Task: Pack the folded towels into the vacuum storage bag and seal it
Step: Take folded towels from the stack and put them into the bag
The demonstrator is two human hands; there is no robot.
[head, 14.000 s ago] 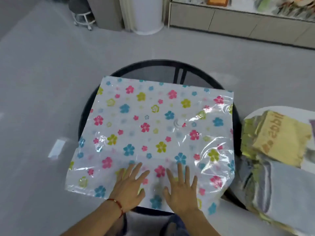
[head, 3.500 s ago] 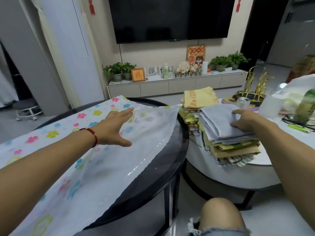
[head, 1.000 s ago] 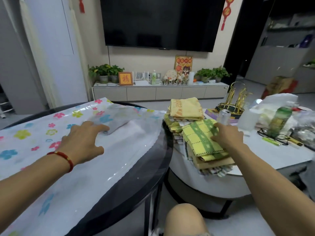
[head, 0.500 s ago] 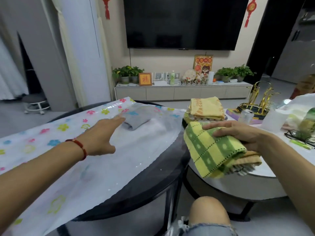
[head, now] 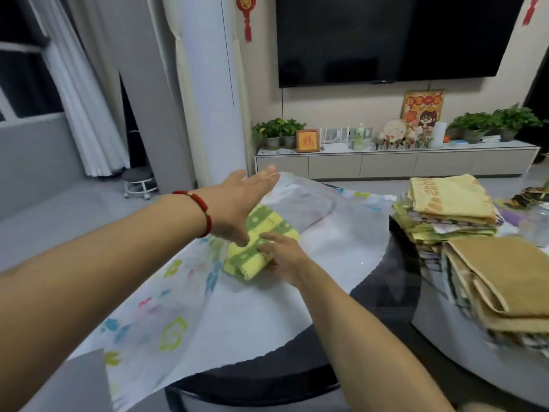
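The flower-printed vacuum bag (head: 166, 307) lies across the round black table (head: 297, 379), its mouth facing right. My left hand (head: 237, 203) is stretched out with straight fingers, propping up the bag's top layer. My right hand (head: 279, 257) grips a folded green-and-yellow checked towel (head: 255, 242) and holds it inside the bag's mouth, under my left palm. A grey towel (head: 297, 206) shows through the film deeper inside. More folded towels wait in two stacks on the right, one topped by a yellow towel (head: 451, 200), the nearer by a brown towel (head: 502, 272).
The stacks sit on a white round table (head: 445, 337) next to the black one, with a narrow gap between them. A TV cabinet (head: 386, 165) with plants runs along the far wall. A small stool (head: 138, 179) stands far left by the curtain.
My right hand has carried the checked towel from the stack leftward into the bag's mouth. My left hand has risen, lifting the top layer higher.
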